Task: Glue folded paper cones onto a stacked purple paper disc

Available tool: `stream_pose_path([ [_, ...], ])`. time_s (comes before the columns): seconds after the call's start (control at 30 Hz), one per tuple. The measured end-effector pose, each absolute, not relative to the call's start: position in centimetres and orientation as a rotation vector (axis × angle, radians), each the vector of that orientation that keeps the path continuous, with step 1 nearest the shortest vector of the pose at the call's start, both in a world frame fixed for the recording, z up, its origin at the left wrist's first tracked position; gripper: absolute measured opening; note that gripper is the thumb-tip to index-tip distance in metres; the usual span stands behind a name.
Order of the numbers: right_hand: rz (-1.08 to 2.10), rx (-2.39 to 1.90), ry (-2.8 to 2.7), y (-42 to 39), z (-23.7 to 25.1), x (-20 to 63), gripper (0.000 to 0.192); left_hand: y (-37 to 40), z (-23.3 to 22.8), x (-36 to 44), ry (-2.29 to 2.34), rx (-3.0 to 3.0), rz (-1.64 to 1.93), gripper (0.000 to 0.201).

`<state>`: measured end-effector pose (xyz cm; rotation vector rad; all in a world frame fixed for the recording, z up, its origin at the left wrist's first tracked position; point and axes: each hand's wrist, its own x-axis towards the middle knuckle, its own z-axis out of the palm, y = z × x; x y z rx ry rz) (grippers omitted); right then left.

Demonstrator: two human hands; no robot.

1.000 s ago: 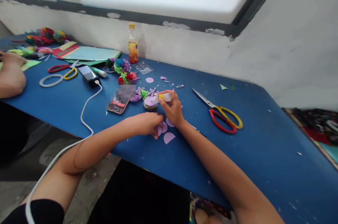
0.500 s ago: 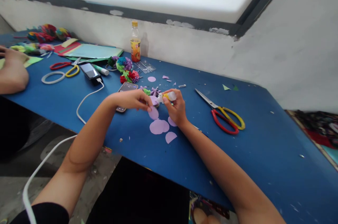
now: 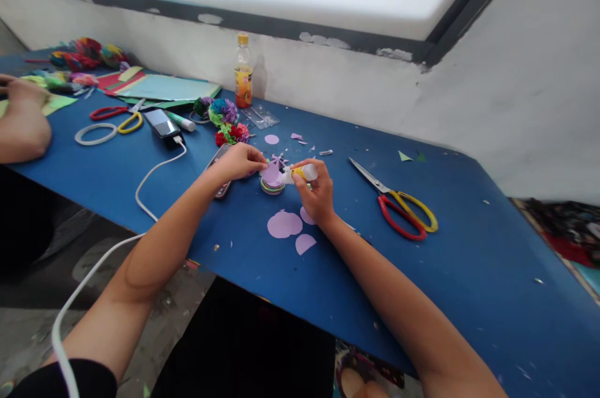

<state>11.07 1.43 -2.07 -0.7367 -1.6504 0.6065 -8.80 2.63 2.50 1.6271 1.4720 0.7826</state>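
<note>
The glue bottle (image 3: 300,172) is sitting in the right hand (image 3: 317,194), fingers wrapped around it, its tip pointing at a purple paper circle (image 3: 271,171). The left hand (image 3: 240,161) is pinching that circle over a small stack of paper rounds (image 3: 272,186), out on the blue counter (image 3: 469,260). Red and yellow scissors (image 3: 404,212) are lying to the right. More purple circles (image 3: 284,224) are lying just in front of the hands.
</note>
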Motion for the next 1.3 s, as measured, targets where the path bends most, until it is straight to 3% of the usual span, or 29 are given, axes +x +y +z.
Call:
stream_pose_path([
  [0.93, 0.518, -0.764, -1.5, 1.7, -2.4, 11.1, 0.015, 3.2, 1.0, -8.1, 1.631, 2.022, 0.704, 0.015],
  [1.3, 0.722, -0.783, -1.495, 1.8, -2.4, 10.6, 0.018, 2.9, 1.3, -8.2, 1.686, 2.121, 0.637, 0.024],
])
